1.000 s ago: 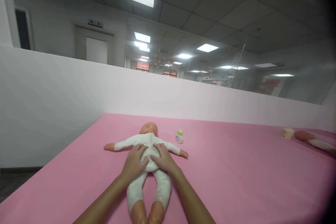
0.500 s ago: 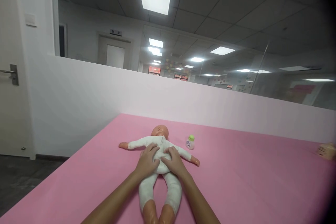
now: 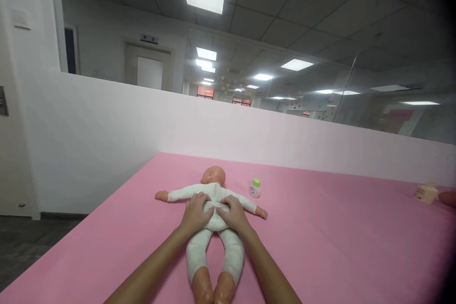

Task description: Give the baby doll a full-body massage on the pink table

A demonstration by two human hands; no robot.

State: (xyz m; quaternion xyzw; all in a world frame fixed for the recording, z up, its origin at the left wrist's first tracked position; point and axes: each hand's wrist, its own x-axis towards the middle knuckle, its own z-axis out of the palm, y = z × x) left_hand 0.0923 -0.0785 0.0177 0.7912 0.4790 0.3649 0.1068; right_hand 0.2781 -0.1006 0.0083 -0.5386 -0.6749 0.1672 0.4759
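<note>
A baby doll (image 3: 216, 222) with a white cloth body and plastic head, hands and feet lies stretched out, its head away from me and turned to the left. My left hand (image 3: 196, 212) grips the left side of its torso, fingers curled and thumb pointing inward. On the other side, my right hand (image 3: 232, 212) holds the torso the same way. Between my thumbs the white cloth is bunched into a raised fold. The fingertips are partly sunk in the cloth. Just beyond the doll's right-hand arm stands a small clear bottle (image 3: 254, 188) with a green cap.
The doll lies on a pink-covered table (image 3: 320, 237). A beige object (image 3: 425, 193) sits at the far right, beside a reddish-brown thing (image 3: 447, 198) cut off by the frame edge. A low white wall (image 3: 249, 133) topped with glass runs along the back.
My thumbs have moved up the torso, and the cloth between my hands is now gathered into a fold. The view has shifted slightly right, showing more at the right edge.
</note>
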